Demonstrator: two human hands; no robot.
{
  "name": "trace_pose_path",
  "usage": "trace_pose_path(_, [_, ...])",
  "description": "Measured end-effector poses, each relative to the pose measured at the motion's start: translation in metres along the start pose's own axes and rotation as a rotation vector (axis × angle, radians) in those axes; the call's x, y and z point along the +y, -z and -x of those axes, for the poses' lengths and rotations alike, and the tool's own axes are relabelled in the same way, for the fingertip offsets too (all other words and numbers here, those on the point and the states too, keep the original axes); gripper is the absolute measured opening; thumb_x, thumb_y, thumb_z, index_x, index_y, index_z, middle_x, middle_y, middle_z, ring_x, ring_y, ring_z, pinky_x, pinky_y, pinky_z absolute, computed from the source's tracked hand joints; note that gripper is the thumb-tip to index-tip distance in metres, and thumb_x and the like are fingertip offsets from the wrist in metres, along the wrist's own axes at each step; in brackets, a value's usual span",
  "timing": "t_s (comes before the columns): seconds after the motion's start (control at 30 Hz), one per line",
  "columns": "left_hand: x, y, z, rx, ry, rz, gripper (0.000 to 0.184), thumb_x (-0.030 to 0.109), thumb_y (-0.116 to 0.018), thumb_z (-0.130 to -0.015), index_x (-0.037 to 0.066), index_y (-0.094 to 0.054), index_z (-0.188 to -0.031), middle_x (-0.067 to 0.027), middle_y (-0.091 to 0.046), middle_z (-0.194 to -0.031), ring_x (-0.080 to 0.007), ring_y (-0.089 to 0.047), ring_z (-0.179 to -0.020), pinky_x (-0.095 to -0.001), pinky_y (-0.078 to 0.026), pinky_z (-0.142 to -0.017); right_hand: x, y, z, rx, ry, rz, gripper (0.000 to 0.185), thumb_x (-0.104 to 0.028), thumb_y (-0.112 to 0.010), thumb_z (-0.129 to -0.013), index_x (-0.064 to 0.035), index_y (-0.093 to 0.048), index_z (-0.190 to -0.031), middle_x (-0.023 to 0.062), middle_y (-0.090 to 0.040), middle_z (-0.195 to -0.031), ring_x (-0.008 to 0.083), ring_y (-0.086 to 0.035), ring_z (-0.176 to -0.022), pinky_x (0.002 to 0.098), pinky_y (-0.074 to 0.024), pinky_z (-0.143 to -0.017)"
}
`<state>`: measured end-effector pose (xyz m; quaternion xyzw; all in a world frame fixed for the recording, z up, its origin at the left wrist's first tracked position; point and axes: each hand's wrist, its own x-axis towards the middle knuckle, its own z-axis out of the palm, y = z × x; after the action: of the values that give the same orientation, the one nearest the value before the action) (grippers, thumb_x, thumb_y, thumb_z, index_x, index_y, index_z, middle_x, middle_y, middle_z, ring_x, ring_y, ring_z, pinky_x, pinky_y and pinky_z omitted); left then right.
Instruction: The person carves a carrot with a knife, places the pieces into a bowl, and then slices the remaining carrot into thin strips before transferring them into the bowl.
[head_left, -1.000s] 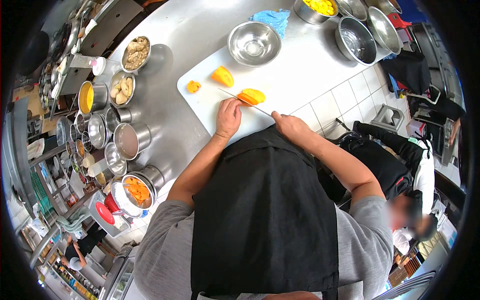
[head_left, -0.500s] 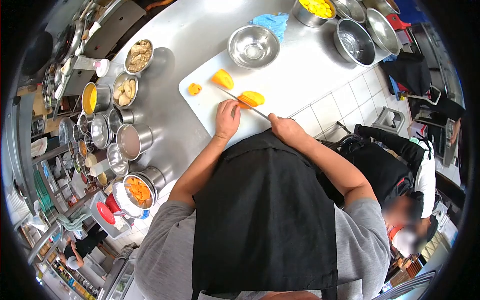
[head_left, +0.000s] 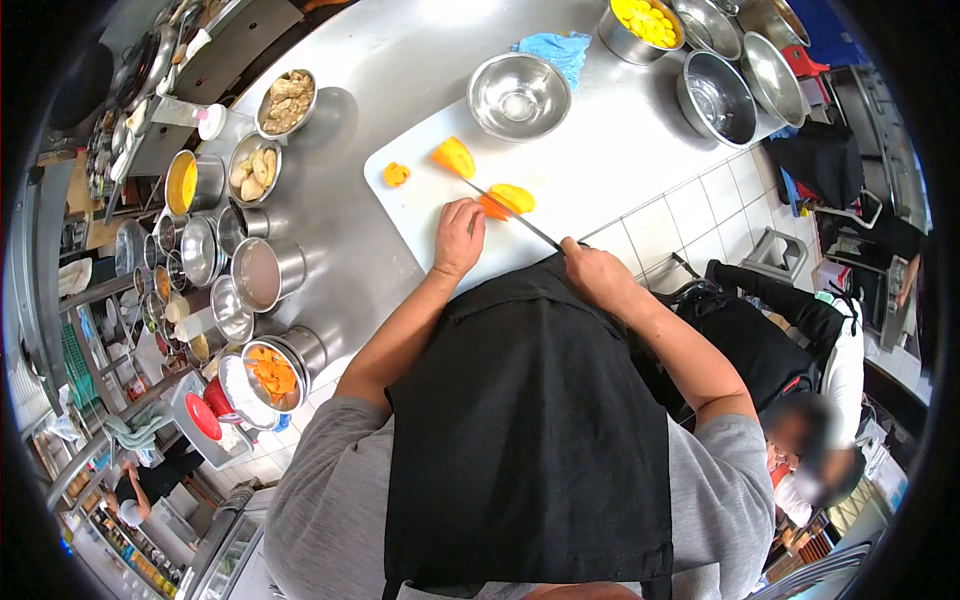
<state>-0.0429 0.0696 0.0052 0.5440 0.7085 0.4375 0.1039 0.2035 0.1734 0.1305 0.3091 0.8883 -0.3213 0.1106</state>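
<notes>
On the white cutting board [head_left: 405, 195], a partly cut piece of carrot [head_left: 513, 197] lies under the blade of a knife [head_left: 528, 228]. My right hand [head_left: 600, 275] is closed around the knife's handle, near the board's front edge. The fingers of my left hand [head_left: 460, 235] are curled together against the carrot's left side; their tips are partly hidden. Further back on the board lie another thick carrot chunk [head_left: 454, 157] and a small orange end piece [head_left: 396, 174]. A steel bowl [head_left: 519, 97] stands at the board's back edge.
Behind the bowl lies a blue cloth [head_left: 555, 55]. A pot of yellow slices [head_left: 645, 28] and several steel bowls stand back right. Bowls of food, pots and a bowl of orange peelings [head_left: 272, 375] line the left. Another person [head_left: 760, 340] is at right.
My right hand and the knife have shifted slightly right and down. The left hand stays beside the carrot. The whole view has shifted a little.
</notes>
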Motion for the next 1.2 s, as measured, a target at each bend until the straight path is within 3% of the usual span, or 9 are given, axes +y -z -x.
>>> trace_pose_path(0.7, [0.004,-0.001,-0.004,-0.004,-0.037,-0.033,0.015,0.001,-0.065,-0.084,0.002,-0.061,-0.098,-0.0154,-0.062,-0.101,-0.0364,-0.057,-0.097,-0.0444,-0.047,-0.087,-0.006,0.004,0.009,-0.077,-0.006,0.129,0.020,-0.007,-0.047,-0.095,0.0004,-0.051,-0.113,0.0242,-0.068,-0.088,0.0414,-0.070,-0.082,0.0494,-0.0569,-0.070])
trace_pose_path(0.83, [0.002,-0.001,-0.004,-0.011,-0.050,-0.043,0.014,0.002,-0.065,-0.084,0.002,-0.061,-0.098,-0.0156,-0.063,-0.101,-0.0364,-0.057,-0.097,-0.0445,-0.047,-0.088,-0.005,-0.002,0.005,-0.080,0.004,0.098,0.020,-0.006,-0.047,-0.095,0.0011,-0.050,-0.112,0.0252,-0.068,-0.088,0.0420,-0.069,-0.082,0.0502,-0.0562,-0.070])
trace_pose_path(0.9, [0.002,-0.001,-0.004,-0.003,-0.047,-0.036,0.014,0.002,-0.065,-0.084,0.002,-0.061,-0.098,-0.0154,-0.063,-0.101,-0.0365,-0.058,-0.097,-0.0445,-0.047,-0.088,-0.003,-0.007,0.002,0.000,0.045,0.031,0.019,-0.007,-0.050,-0.093,0.0003,-0.048,-0.111,0.0240,-0.066,-0.076,0.0437,-0.067,-0.074,0.0532,-0.0522,-0.066])
trace_pose_path(1.0, [0.001,-0.001,-0.003,-0.003,-0.047,-0.027,0.015,0.002,-0.065,-0.084,0.002,-0.061,-0.099,-0.0149,-0.063,-0.100,-0.0365,-0.058,-0.097,-0.0448,-0.047,-0.088,-0.007,-0.005,-0.006,-0.069,0.041,0.022,0.019,-0.006,-0.047,-0.093,0.0031,-0.048,-0.110,0.0274,-0.067,-0.083,0.0446,-0.068,-0.081,0.0532,-0.0540,-0.070])
trace_pose_path(1.2, [-0.001,0.000,-0.001,-0.011,-0.043,0.000,0.013,0.002,-0.065,-0.086,0.002,-0.061,-0.099,-0.0146,-0.064,-0.100,-0.0361,-0.059,-0.096,-0.0444,-0.048,-0.088,0.008,-0.047,-0.039,-0.018,0.054,-0.019,0.018,-0.007,-0.049,-0.093,0.0021,-0.048,-0.109,0.0272,-0.067,-0.079,0.0463,-0.067,-0.075,0.0556,-0.0527,-0.067])
